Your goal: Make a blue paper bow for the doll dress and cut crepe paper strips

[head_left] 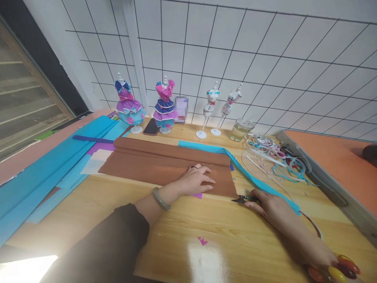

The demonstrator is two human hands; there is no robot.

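Note:
A brown sheet of crepe paper [138,169], folded over along its far side, lies across the table in front of me. My left hand [196,181] rests flat on its right half, fingers spread and pointing right. Thread snips [242,199] with dark blades are gripped in my right hand [271,206], tips pointing left by the paper's near right corner. Whether the blades touch the paper I cannot tell. Just beyond the right hand runs a long blue paper strip [250,175]. A bit of purple paper [198,195] pokes out below the brown sheet.
Blue paper sheets [53,165] lie at left. Behind stand two dressed mini mannequins [129,104], two barer ones [210,104], a phone [151,126] and a glass jar [240,130]. Tangled ribbons [279,155] sit at right near a raised edge [332,188]. A pink scrap [202,240] lies in front.

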